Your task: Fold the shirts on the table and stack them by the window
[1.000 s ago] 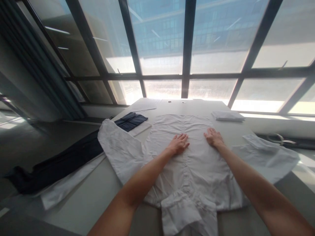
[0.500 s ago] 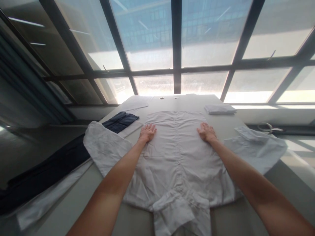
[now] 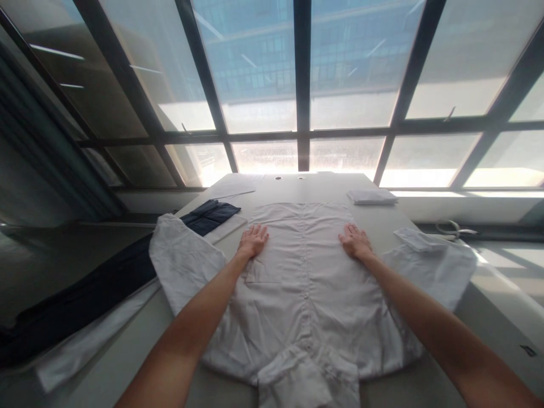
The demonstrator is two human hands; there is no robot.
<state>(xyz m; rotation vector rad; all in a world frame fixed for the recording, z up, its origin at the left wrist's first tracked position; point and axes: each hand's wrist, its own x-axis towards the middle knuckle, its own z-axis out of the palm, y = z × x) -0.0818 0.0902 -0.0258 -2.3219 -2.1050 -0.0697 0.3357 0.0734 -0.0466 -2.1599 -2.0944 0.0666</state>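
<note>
White shirt (image 3: pixel 304 272) lies under your flat left hand (image 3: pixel 253 241) and right hand (image 3: pixel 355 242), fingers wide, holding nothing; pushing unevenly could bunch it.

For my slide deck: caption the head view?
Both hands pressed flat on a white shirt spread across a table.

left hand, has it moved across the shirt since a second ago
Yes. The left hand has slid outward from beside the button placket to the white shirt's left edge, above the chest pocket.
</note>
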